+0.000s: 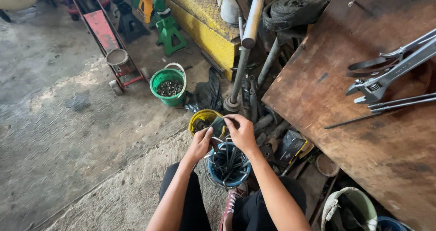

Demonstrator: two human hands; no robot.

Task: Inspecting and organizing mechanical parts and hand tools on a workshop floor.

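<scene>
I crouch over a blue bucket (217,176) full of dark metal rods and wire pieces. My left hand (200,143) and my right hand (241,132) meet just above its far rim. Together they grip a small dark flat object (218,124), held between the fingers of both hands. Right behind the hands stands a yellow bucket (198,119) with dark parts inside.
A green bucket (169,78) of nuts stands on the concrete floor to the left. A rusty brown board (336,81) at the right carries an adjustable wrench (386,79) and rods. Green jack stands (169,29), a red floor jack (104,31) and a steel pipe (247,27) stand behind.
</scene>
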